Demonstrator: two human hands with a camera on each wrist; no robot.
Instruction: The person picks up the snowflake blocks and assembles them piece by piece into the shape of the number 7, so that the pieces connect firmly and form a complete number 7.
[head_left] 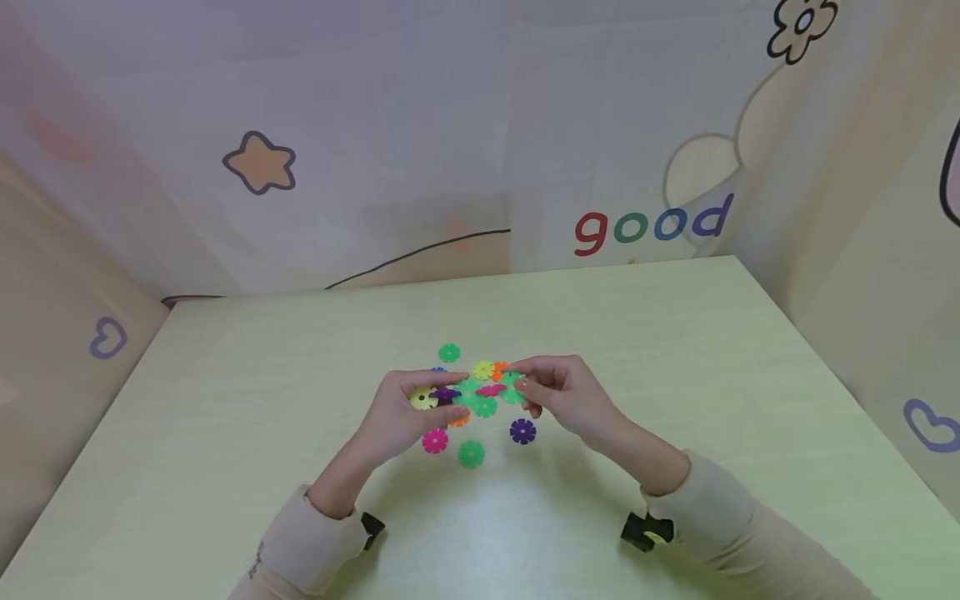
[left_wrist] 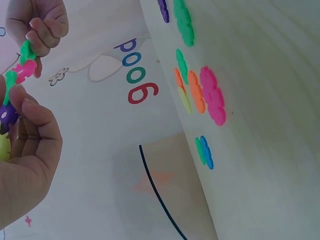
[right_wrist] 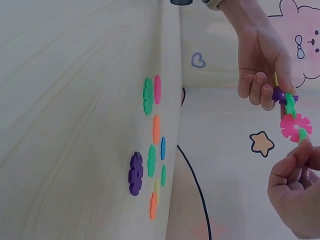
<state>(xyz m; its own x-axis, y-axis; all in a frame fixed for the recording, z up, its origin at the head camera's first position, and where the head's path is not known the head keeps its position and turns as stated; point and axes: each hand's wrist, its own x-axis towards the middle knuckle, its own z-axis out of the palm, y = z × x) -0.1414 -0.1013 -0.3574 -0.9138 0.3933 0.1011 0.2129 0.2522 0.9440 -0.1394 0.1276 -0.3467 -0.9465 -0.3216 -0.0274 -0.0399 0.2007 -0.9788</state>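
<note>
A joined chain of notched plastic discs hangs between both hands above the table: yellow [head_left: 423, 398], purple [head_left: 446, 396], green [head_left: 468, 392], pink [head_left: 491, 390] and a second green [head_left: 513, 388]. My left hand [head_left: 399, 418] grips the chain by its purple and green discs, with the yellow one on its palm side. My right hand [head_left: 576, 398] pinches the green disc at the other end. In the right wrist view the pink disc [right_wrist: 296, 127] stands face-on between the two green ones, and the left hand [right_wrist: 262, 60] curls round the purple disc [right_wrist: 280, 95].
Loose discs lie on the table [head_left: 300, 417] beneath and around the hands: purple [head_left: 522, 431], pink [head_left: 435, 441], green [head_left: 471, 454], another green [head_left: 449, 352], yellow [head_left: 483, 370], and orange and blue ones partly hidden. A printed curtain [head_left: 375, 125] hangs behind the table.
</note>
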